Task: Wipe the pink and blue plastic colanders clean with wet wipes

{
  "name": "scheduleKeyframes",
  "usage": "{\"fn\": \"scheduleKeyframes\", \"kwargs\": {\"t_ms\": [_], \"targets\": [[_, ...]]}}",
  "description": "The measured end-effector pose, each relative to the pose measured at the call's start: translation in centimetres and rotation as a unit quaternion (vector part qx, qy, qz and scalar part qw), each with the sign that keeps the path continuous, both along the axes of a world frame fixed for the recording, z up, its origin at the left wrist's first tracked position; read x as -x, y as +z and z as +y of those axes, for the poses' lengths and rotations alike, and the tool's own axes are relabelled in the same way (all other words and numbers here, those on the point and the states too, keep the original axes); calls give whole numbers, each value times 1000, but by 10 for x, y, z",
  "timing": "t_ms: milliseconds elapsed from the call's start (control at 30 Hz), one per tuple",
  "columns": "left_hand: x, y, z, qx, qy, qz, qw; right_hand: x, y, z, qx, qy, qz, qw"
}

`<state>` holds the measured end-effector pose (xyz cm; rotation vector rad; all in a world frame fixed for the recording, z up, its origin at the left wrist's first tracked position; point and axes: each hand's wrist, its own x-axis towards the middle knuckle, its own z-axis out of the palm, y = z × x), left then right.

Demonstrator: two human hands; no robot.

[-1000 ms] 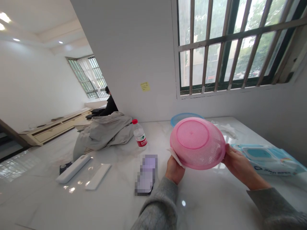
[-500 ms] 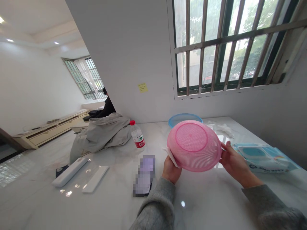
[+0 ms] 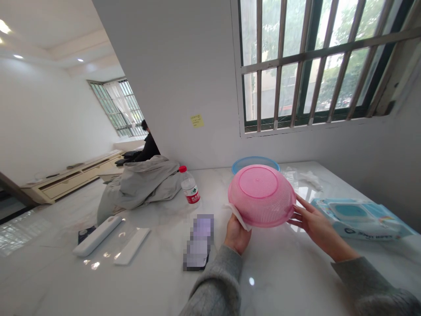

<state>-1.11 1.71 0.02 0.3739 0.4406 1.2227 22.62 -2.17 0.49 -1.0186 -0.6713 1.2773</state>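
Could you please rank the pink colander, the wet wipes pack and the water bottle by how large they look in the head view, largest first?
Largest, tied: the pink colander and the wet wipes pack; they look similar, and the colander is nearer the camera, so unranked.
Smallest: the water bottle.

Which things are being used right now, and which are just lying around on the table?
Being used: pink plastic mesh basket, white wipe, left hand, right hand.
Lying around: round blue plastic bowl, blue-and-white wipes packet, clear water bottle with red cap.
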Motion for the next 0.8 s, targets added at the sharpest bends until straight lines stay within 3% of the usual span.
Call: {"fn": "scheduleKeyframes", "kwargs": {"t_ms": [500, 800], "targets": [[-2, -3, -1, -8, -11, 14, 1000, -13, -2, 7, -78, -159, 0, 984], [-1, -2, -2, 10, -16, 41, 999, -13, 2, 8, -94, -136, 9, 986]]}}
